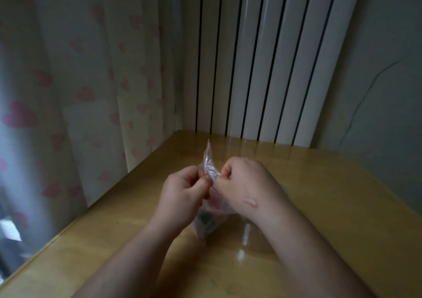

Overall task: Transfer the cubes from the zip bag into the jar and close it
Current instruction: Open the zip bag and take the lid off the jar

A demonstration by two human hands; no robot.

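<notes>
- While holding the zip bag (208,160) upright over the desk (331,206), pinches its red-striped top from both sides
- Left hand (182,195): fingers (201,184) curled, pinching the left lip
- Right hand (247,183): fingers curled, pinching the right lip
- Cubes (205,221): bunched low in the bag, between the wrists, blurred

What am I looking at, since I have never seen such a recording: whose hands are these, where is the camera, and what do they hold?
There is no machine: one camera, worn on a person's head, looks down at their bare hands. The left hand and the right hand both pinch the top of a clear zip bag, held over a wooden table. Low in the bag, dark shapes show, too blurred to name. A heart-print curtain hangs at the left.
</notes>
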